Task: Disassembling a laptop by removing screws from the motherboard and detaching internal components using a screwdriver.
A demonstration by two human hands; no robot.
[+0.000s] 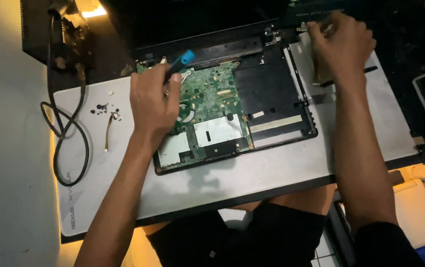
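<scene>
Nearest the camera, the person's lap in dark shorts (pixel 272 232) sits under the edge of a pale grey work mat (pixel 272 170), and both forearms reach up across it. On the mat lies an opened laptop base (pixel 272 99), its black shell exposing a green circuit board (pixel 212 94) with silver shielding patches along the near side.

Over the board's left part, the left hand (pixel 153 101) is clenched around a screwdriver (pixel 182 62) with a blue and black handle, the blue end poking up and away past the knuckles; its tip is hidden under the hand, so where it meets the board can't be told.

To the left on the mat, a scatter of small dark screws (pixel 105 108) and a short loose wire (pixel 108 129) lie near a looping black cable (pixel 66 143).

Further off, the right hand (pixel 341 44) is curled over the far right corner of the base, by the hinge. Fingers bent, gripping something pale there, though just what it holds is unclear.

Beyond, the dark laptop lid (pixel 197 20) lies back.
</scene>
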